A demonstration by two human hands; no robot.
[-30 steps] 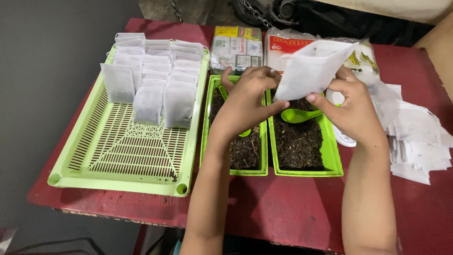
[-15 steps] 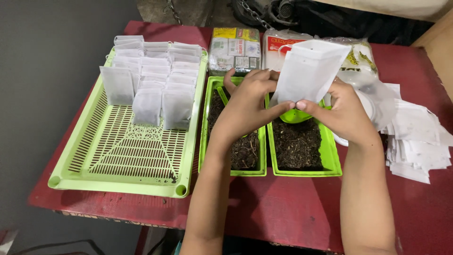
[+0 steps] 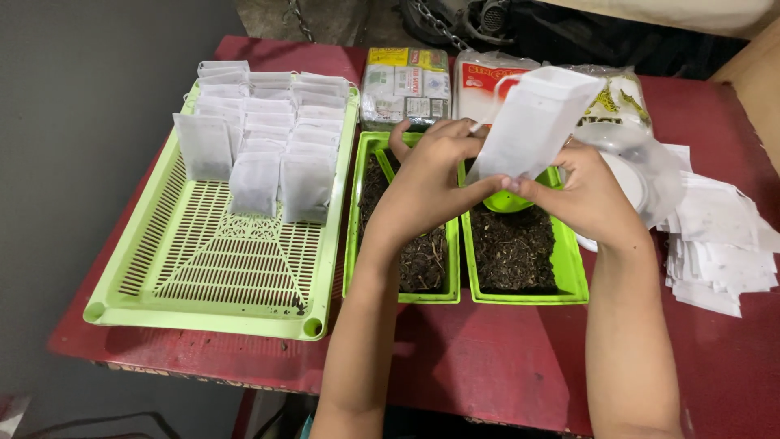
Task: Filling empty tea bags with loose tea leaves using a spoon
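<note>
Red tabletop (image 3: 504, 358), scuffed, dark grey floor on its left side. Two hands, one white paper sachet (image 3: 532, 122) between them. Sachet is a flat, blank, rectangular pouch, top edge tilted up toward the far right, lower end pinched. Left hand (image 3: 426, 183) grips the sachet's lower left edge, fingers closed tight on it; right hand (image 3: 589, 195) pinches the lower right corner between thumb and fingers, also closed on it. Sachet sits above and between both hands, held up over the trays, not touching them.

Two small green trays (image 3: 569, 272) of dark loose tea leaves side by side under the hands, touching each other. One green scoop (image 3: 508, 202) lies in the right tray, partly hidden by the sachet and fingers. One large green slotted basket tray (image 3: 203, 268) just left of them; filled white sachets (image 3: 260, 142) stand upright in rows across its far half, exact count unclear, near half bare. One stack of empty white sachets (image 3: 719, 244) at the right table edge, near the right hand. Packaged goods (image 3: 406, 85) at the far edge behind the trays: one clear-wrapped bundle of small boxes and two plastic bags. White round dish (image 3: 634, 183), mostly hidden behind the right hand.
</note>
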